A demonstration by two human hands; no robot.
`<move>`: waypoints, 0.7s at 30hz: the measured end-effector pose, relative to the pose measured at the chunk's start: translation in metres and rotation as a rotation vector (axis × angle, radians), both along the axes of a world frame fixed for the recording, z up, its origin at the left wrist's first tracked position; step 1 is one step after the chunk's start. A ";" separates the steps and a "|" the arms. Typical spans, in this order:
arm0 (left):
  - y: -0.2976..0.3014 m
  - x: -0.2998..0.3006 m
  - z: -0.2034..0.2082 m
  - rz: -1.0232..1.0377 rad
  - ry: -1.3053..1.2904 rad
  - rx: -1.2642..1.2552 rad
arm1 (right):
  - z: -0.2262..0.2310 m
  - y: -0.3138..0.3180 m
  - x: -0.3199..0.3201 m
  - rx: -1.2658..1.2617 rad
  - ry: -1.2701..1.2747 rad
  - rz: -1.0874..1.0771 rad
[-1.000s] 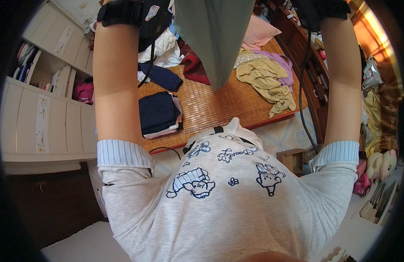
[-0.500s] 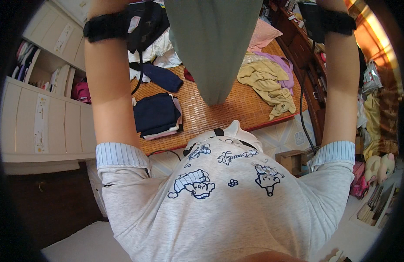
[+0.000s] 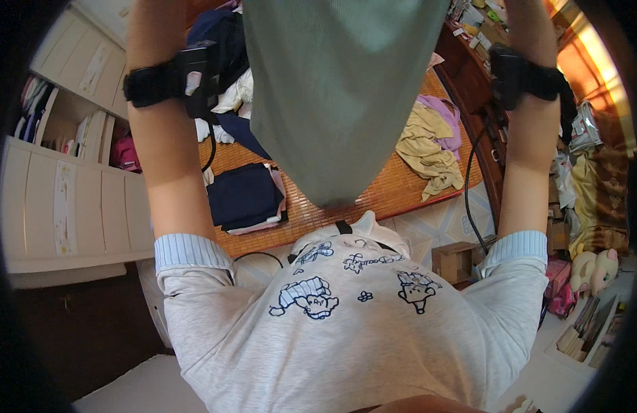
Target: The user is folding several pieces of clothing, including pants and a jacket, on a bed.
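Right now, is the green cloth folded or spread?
Hanging spread: the green cloth falls broad between the forearms; its top is out of view.

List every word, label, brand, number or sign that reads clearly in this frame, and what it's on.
Pale shirt: dark script lettering on the chest among cartoon drawings; I won't copy the wording.
Black strap at left: the pale sticker on its box is too small to read.
Books at lower right, as they seem to be: any print too small.
Grey-green cloth: no text visible.
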State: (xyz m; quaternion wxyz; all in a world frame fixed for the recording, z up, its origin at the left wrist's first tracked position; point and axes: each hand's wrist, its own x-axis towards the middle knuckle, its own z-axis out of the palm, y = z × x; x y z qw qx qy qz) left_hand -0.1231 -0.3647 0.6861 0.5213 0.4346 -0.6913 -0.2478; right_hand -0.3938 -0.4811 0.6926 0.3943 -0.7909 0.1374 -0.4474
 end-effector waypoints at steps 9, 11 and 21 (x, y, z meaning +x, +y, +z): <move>-0.104 0.029 -0.064 0.299 -0.301 0.134 | -0.086 -0.115 0.047 0.299 0.042 -0.037; -0.122 0.050 -0.062 0.349 -0.190 0.069 | -0.082 -0.131 0.065 0.188 -0.042 -0.076; -0.138 0.024 -0.005 0.265 0.030 -0.308 | -0.008 -0.098 0.026 0.052 -0.360 0.087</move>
